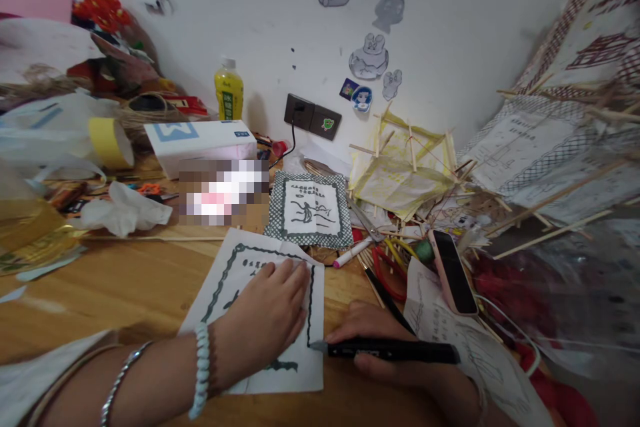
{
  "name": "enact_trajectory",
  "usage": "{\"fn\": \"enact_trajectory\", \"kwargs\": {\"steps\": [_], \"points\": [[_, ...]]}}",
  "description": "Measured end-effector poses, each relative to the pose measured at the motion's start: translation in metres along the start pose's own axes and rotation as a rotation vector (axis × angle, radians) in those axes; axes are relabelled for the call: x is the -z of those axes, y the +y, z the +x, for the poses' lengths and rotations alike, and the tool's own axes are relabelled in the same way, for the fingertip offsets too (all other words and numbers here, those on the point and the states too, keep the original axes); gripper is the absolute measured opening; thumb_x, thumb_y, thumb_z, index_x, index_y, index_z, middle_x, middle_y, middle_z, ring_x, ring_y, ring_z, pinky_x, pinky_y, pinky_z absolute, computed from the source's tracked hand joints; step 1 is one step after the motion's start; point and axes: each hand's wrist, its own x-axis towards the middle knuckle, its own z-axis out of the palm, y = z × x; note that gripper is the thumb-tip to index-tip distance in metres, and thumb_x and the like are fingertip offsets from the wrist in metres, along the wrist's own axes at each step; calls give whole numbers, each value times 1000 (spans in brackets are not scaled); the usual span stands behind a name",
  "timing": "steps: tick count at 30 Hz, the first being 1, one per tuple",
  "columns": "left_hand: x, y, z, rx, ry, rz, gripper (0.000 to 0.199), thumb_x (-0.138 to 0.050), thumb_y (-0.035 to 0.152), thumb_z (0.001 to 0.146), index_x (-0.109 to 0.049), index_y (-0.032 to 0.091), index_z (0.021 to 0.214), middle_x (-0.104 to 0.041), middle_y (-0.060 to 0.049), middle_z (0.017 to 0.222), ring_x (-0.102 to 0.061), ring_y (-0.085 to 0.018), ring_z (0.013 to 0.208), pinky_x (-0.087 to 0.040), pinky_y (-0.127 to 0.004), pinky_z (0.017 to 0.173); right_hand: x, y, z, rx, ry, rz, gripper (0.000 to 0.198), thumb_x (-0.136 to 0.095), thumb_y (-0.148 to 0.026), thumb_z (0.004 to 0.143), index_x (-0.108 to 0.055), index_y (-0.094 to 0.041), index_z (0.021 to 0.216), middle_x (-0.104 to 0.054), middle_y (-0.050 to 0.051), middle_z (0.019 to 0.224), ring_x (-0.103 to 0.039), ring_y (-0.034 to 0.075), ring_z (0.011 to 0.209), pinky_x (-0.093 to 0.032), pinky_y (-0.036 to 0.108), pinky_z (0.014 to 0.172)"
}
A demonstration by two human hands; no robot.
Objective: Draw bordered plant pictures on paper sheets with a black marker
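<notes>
My left hand [267, 313] lies flat on a white sheet of paper [311, 379], its fingers together and stretched out over the middle. A wavy dark green border and some handwritten characters show on the sheet; part of the drawing is hidden under the hand. In my right hand [373, 325] is a black marker [400, 351], held nearly level. Its tip meets the sheet's right side, at the lower end of the border line. Just behind the sheet lies a drawn card [309, 207] with a green checked border, writing and a small landscape.
Scissors [369, 221], a pink-tipped white pen [353, 252] and a phone [454, 273] crowd the right. Stick-and-paper frames [400, 167] stand behind them. A white box [200, 140], a yellow drink bottle [229, 90] and crumpled tissue [123, 207] are at the left.
</notes>
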Motion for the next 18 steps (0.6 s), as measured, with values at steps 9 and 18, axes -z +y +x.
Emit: {"fn": "enact_trajectory", "kwargs": {"steps": [9,18], "points": [[-4,0,0,4,11,-15,33,-43,26,90,-62,5,108,-57,-20,117,-50,-35,102,-46,-47,78,1,-1,0,3,10,42,45,-38,-50,93,-66,-18,108,-66,6,80,-56,18,76,-41,33,75],[-2,1,-1,0,-43,-26,31,-43,26,90,-62,9,107,-57,-18,117,-50,-34,101,-47,-47,79,3,2,-8,-76,54,157,43,-43,-51,92,-68,-21,109,-68,7,82,-58,20,79,-44,35,78]]}}
